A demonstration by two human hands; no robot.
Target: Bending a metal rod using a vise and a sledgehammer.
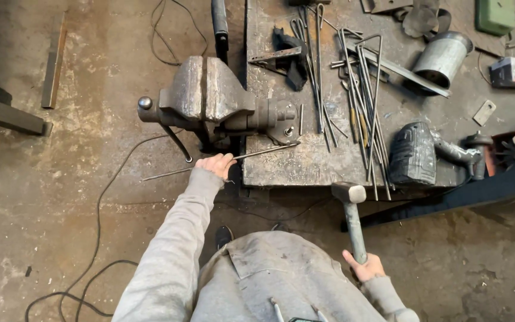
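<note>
Two hands at a workbench: left hand closes its fingers around a thin metal rod lying across the bench edge, just below the vise. Right hand grips a hammer by its handle, head up, near the bench's front edge.

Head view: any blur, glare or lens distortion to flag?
Head view: light is soft and even, with no hard shadows; mild sheen on the vise top and the metal can, nothing blown out. Left hand on the rod and right hand on the hammer are sharp enough. Wide-angle bend shows at the bench edges; fine detail looks smeared.
</note>
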